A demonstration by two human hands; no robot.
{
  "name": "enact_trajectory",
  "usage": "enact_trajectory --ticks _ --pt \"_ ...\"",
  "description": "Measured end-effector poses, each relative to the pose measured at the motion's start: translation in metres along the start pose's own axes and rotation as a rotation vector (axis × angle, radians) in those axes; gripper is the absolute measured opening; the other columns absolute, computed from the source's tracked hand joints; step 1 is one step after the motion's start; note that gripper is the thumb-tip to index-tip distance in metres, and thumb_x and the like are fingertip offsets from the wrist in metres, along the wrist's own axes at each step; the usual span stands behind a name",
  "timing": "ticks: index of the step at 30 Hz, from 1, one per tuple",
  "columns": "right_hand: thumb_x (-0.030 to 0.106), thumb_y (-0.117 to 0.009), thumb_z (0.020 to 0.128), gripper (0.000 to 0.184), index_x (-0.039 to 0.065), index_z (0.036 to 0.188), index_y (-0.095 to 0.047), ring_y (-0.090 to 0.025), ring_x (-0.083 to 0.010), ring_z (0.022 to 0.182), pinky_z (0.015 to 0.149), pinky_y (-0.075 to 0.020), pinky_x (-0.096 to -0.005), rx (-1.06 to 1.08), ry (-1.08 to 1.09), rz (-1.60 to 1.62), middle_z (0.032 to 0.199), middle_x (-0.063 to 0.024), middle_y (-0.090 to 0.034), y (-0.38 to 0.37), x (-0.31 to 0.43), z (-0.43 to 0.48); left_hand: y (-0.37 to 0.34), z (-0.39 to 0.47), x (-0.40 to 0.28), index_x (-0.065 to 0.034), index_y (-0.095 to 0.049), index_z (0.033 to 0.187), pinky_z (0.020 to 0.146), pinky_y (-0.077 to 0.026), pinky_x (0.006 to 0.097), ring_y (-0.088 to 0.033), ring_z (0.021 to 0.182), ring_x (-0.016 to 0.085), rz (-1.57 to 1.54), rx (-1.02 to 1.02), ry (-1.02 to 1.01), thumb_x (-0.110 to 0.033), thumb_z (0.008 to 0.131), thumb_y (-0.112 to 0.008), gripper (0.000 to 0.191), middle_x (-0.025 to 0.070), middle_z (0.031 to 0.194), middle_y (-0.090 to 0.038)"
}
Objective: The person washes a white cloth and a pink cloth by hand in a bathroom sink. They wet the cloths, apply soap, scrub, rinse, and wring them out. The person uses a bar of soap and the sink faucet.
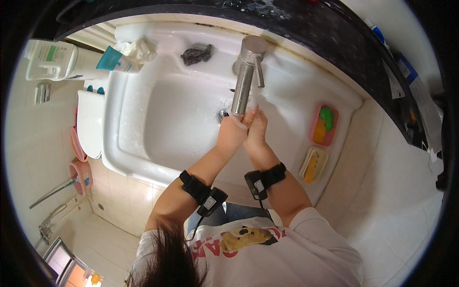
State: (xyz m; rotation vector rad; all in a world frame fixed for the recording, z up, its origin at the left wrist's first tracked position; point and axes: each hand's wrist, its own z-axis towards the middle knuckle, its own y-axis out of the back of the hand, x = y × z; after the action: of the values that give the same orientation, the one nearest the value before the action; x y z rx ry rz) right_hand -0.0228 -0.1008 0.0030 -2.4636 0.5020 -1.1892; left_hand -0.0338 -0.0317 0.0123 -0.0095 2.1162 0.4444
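Observation:
My left hand (232, 131) and my right hand (256, 127) press together beneath the spout of a metal faucet (244, 82) over a white ceramic sink (172, 114). White foam or splashing water shows around the fingers and the spout's end. The spout partly covers the fingers, and I cannot tell whether anything lies between the palms. The drain (221, 115) sits just left of my hands. Each forearm wears a black strap with a small black device.
A dark scouring pad (196, 55) lies on the sink's back ledge. Pink (324, 125) and cream (313, 165) soap dishes stand on the right. At the left are a teal-capped tube (118, 61), crumpled white plastic (136, 50) and a white jug (53, 60). A dark shelf (222, 12) spans above.

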Motion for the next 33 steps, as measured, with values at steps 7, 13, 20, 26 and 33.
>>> enact_trajectory --ticks 7,13,20,26,33 --pt "0.028 -0.047 0.096 0.027 0.002 0.099 -0.051 -0.057 -0.0171 0.077 0.071 -0.049 -0.0304 -0.297 0.019 0.195 0.09 -0.0076 -0.056 -0.004 -0.007 0.009 0.003 0.004 -0.011 0.0038 -0.058 0.072 0.05 -0.043 0.032 -0.048 0.053 0.011 0.242 -0.091 -0.255 -0.028 0.087 -0.06 0.035 0.0068 0.056 -0.052" --pt "0.031 -0.052 0.093 0.032 0.0 0.099 -0.056 -0.053 -0.0125 0.072 0.066 -0.046 -0.0267 -0.137 0.0 -0.1 0.083 -0.0035 -0.056 -0.005 -0.009 0.008 0.051 0.019 0.0 -0.0009 -0.057 0.099 0.064 -0.046 0.0261 -0.054 0.069 0.011 -0.74 0.214 0.24 -0.028 0.091 -0.056 0.029 0.0032 0.082 -0.06" --pt "0.028 -0.056 0.091 0.02 0.008 0.093 -0.057 -0.04 -0.0048 0.055 0.045 -0.0326 -0.0214 -0.14 0.073 -0.652 0.072 0.0035 -0.051 0.026 0.045 -0.009 0.095 0.023 0.029 -0.0032 -0.053 0.103 0.051 -0.037 0.0235 -0.046 0.058 0.007 -0.088 0.055 -0.001 -0.022 0.091 -0.056 0.023 0.0003 0.07 -0.054" --pt "0.029 -0.055 0.091 0.025 0.005 0.093 -0.056 -0.044 -0.0097 0.059 0.053 -0.0395 -0.0255 -0.364 0.131 -0.311 0.071 0.0006 -0.051 0.01 0.023 -0.025 0.048 0.026 0.012 -0.0013 -0.057 0.086 0.05 -0.041 0.0333 -0.049 0.053 0.018 -0.02 0.073 -0.038 -0.027 0.092 -0.052 0.027 0.0087 0.06 -0.055" --pt "0.034 -0.047 0.095 0.027 0.008 0.089 -0.053 -0.046 -0.0153 0.064 0.058 -0.0411 -0.0326 -0.312 0.106 0.3 0.079 -0.0024 -0.049 -0.009 -0.018 -0.001 0.018 0.009 -0.004 0.0009 -0.062 0.079 0.052 -0.046 0.0336 -0.059 0.055 0.018 0.268 0.18 -0.127 -0.048 0.082 -0.059 0.049 0.0123 0.059 -0.059"
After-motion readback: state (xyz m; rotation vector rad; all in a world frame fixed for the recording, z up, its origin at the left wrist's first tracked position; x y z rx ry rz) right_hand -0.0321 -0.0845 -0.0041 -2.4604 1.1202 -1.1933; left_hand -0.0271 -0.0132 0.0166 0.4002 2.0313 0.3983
